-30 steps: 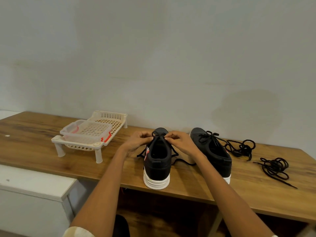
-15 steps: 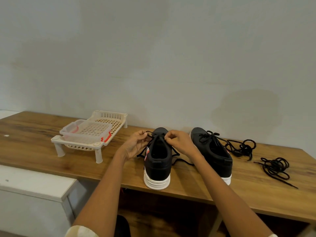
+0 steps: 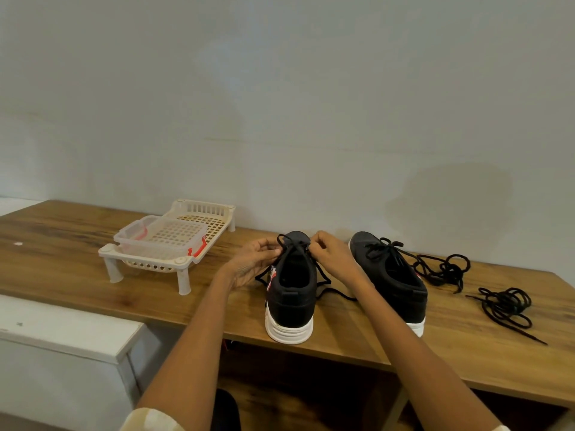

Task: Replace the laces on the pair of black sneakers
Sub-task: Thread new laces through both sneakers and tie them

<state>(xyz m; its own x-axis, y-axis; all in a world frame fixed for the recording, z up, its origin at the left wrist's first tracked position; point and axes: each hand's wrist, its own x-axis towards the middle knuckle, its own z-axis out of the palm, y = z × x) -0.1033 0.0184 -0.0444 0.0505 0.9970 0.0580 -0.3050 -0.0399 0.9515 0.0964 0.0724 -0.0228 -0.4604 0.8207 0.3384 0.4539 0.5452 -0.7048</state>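
Two hands on left sneaker (image 3: 292, 293): my left hand (image 3: 253, 262) and right hand (image 3: 331, 259) each pinching its lace (image 3: 291, 244).

Single head-worn wide-angle view, facing forward and slightly down across the bench (image 3: 93, 275) toward a plain wall (image 3: 280, 104) filling the upper half of frame. Close enough for both forearms to enter from the bottom edge.
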